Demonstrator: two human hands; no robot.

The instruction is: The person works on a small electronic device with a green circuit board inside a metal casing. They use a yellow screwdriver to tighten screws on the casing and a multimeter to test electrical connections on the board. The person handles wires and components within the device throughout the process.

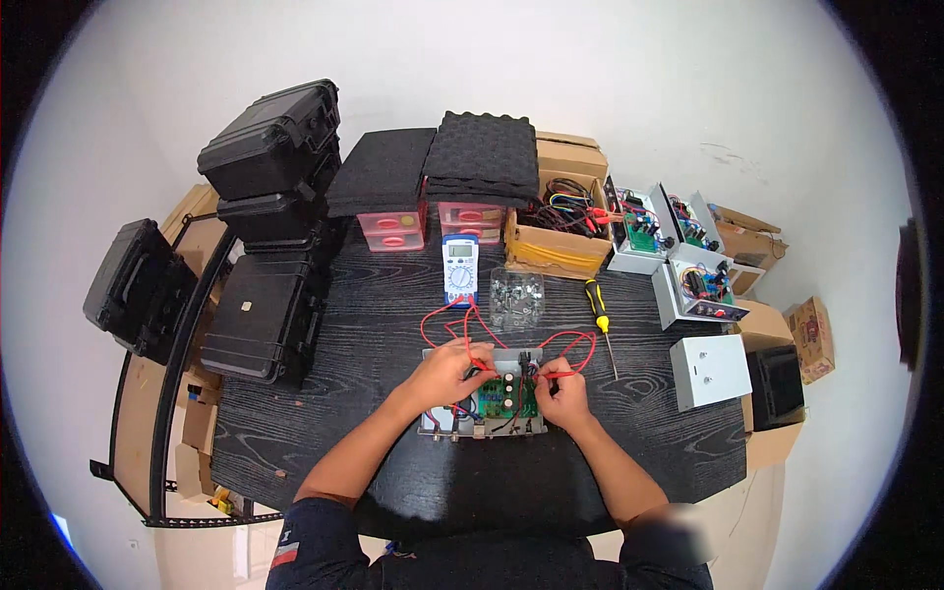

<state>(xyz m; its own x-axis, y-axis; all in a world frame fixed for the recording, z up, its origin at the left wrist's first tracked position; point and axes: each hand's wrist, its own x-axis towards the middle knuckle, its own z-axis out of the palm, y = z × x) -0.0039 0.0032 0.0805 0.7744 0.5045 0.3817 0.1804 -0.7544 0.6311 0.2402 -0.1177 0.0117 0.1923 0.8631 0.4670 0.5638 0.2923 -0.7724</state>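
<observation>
Before me on the black table an open grey metal case [539,425] holds a green circuit board [494,404] with several capacitors and wires. My left hand [450,376] is over the case's left part, its fingers closed on a red test probe directed at the board. Pinched in my right hand [565,399] at the case's right edge is another red test probe [559,374]. Whether either tip touches the board is too small to tell. Red leads loop from both hands to a blue-and-white multimeter [460,270] lying beyond the case.
A clear bag of small parts [517,300] and a yellow-black screwdriver [599,307] lie beyond the case. Farther back stands a cardboard box of cables [558,258]. Opened units [696,285] and a closed white box [710,372] are at right, black hard cases [261,315] at left.
</observation>
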